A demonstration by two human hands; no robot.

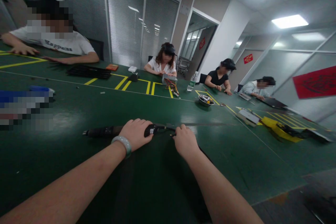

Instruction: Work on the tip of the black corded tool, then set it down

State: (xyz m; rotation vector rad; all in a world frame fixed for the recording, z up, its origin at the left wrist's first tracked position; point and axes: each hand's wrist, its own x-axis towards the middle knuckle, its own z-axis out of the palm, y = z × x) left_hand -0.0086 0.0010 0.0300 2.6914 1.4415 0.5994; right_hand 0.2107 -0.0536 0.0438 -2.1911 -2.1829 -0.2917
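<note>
A dark electric screwdriver [102,132] lies lengthwise on the green table, its metal tip pointing left. My left hand [135,133], with a pale bangle at the wrist, is wrapped over the tool's body near its rear end. From that end a black cord [169,128] runs right to my right hand [185,139], whose fingers are closed around it. The cord comes out again beside my right forearm. My palms hide part of the screwdriver and of the cord.
On the green table [105,178] stand a metal bowl [206,100] of small parts and a water bottle [192,82]. A person handles a power supply [169,79] opposite. Yellow material [279,129] lies right, black panels [88,71] far left. Other people sit along the far side.
</note>
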